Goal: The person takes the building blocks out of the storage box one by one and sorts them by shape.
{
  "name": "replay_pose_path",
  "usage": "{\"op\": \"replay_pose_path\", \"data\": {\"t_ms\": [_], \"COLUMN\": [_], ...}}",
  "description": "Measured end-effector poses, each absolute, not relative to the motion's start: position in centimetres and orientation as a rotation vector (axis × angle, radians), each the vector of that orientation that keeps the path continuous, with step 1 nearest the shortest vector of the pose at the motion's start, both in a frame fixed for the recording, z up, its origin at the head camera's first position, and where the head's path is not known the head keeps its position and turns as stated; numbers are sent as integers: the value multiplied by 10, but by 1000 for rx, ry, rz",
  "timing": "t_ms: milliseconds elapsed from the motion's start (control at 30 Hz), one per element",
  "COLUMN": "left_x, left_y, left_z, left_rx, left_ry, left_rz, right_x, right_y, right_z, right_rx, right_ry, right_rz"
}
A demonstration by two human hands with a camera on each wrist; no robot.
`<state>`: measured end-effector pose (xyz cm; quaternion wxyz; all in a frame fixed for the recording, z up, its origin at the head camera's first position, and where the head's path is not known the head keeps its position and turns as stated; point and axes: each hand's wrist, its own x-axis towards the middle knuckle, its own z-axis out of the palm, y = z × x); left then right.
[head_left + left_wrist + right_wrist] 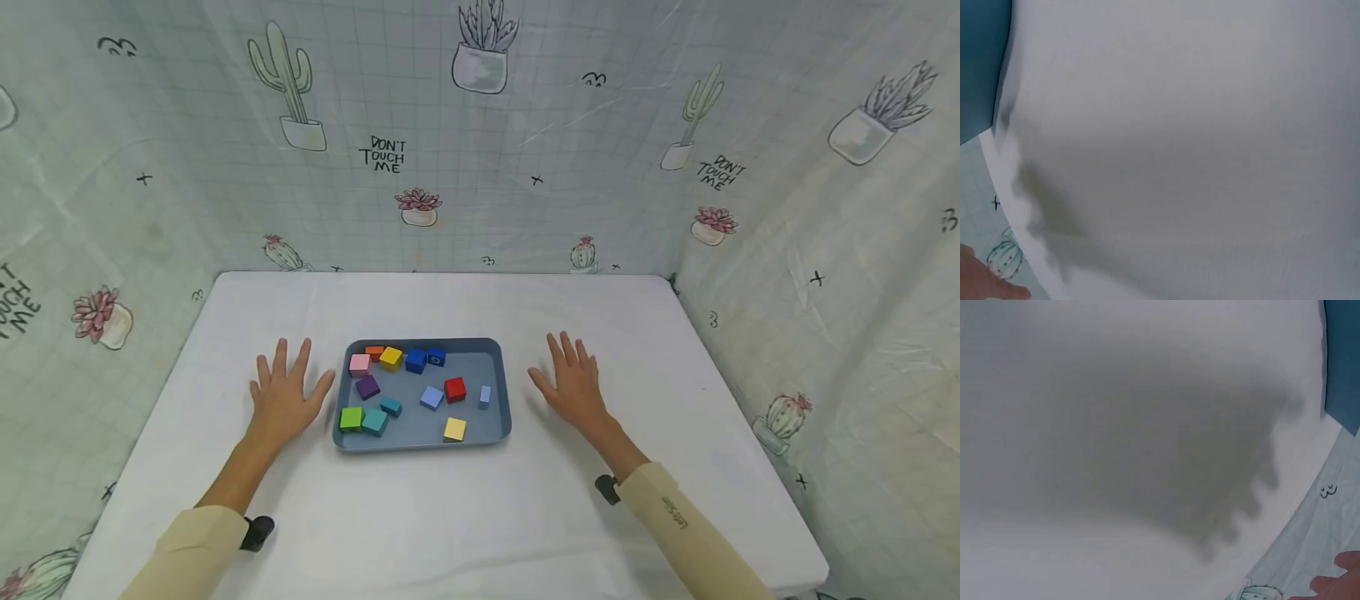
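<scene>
A shallow blue-grey tray (412, 435) lies on the white table and holds several small coloured blocks. To its left, my left hand (283, 406) is spread with straight fingers, thumb close to the tray's side. My right hand (576, 390) is spread on the other side, a short gap from the rim. Neither hand holds anything. Toward the tray's left are a pink block (361, 365), a purple block (367, 387), a green block (352, 419) and a teal block (375, 422). Farther right sit a red block (454, 390) and a pale yellow block (454, 429).
The white tabletop (420, 517) extends around the tray. A cloth (525, 142) printed with cacti hangs behind and beside it. Each wrist wears a black device, the left one (257, 533) and the right one (607, 489). Both wrist views show hand shadows on the table.
</scene>
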<state>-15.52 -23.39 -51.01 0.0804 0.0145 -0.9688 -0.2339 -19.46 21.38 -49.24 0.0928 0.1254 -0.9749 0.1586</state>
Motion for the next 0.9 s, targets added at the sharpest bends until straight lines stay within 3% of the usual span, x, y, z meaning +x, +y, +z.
{"op": "replay_pose_path", "data": {"t_ms": [900], "left_x": [-147], "left_y": [-225], "left_z": [-511], "left_rx": [-27], "left_ry": [-2854], "left_rz": [-870], "right_x": [-190], "right_y": [183], "right_z": [-488], "right_rx": [422], "right_ry": [-2923], "right_rz": [721]}}
